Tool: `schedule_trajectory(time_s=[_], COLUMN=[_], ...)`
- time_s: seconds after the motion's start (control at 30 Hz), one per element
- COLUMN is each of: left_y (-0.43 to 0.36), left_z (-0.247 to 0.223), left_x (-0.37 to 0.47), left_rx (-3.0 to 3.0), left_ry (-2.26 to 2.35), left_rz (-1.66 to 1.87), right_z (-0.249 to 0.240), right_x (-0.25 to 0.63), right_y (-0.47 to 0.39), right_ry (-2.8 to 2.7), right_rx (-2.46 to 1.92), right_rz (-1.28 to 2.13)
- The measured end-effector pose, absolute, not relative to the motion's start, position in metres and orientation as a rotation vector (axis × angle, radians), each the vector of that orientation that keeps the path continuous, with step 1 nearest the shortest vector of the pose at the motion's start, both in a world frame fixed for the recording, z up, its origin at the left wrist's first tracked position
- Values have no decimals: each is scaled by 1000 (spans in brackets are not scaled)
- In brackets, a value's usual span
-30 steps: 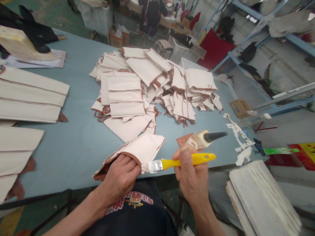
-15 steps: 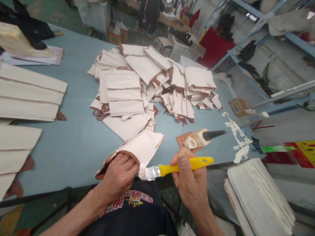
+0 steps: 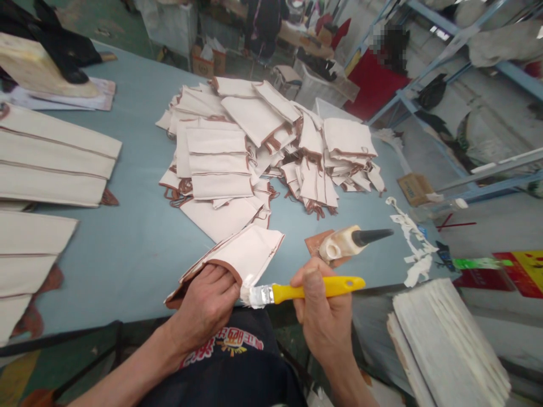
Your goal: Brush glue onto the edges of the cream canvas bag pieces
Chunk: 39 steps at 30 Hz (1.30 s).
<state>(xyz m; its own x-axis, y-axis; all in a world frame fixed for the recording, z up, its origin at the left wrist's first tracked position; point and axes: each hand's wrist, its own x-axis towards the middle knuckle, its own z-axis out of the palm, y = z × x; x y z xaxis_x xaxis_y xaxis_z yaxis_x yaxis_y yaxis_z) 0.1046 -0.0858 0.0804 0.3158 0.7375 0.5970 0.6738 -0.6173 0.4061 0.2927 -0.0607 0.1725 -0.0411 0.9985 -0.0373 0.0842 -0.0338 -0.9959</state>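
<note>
Left hand: bunched fingers are tucked into the brown-edged mouth of the white pouch; the fingertips are hidden, so whether cloth is pinched cannot be told.
Right hand: fingers are closed round the handle of the yellow brush.
Surroundings: white pieces are heaped beyond the pouch; a dark-nozzled bottle is laid to its right.
Pouch and brush: the left fingers are wrapped by the pouch; the whitened bristles are held at its near edge.

Ylw brush nr wht pouch
</note>
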Motion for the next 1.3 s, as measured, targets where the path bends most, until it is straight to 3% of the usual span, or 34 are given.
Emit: schedule_trajectory(time_s=[0.37, 0.63, 0.83, 1.07, 1.3], left_y=[-78, -75, -73, -71, -73], left_z=[87, 84, 85, 81, 86], left_x=[108, 108, 105, 102, 98], left_rx=[2560, 2575, 2573, 2585, 2499], left_ry=[1354, 1322, 1331, 1339, 1324], left_rz=[1187, 1154, 1138, 1140, 1112], right_z=[166, 167, 171, 161, 140], right_x=[315, 300, 302, 288, 306], right_y=[-26, -56, -41, -60, -38], right_ry=[-1211, -1310, -1254, -1222, -1073], right_rx=[-1331, -1323, -1323, -1339, -1330], right_rz=[999, 1207, 1037, 1186, 983])
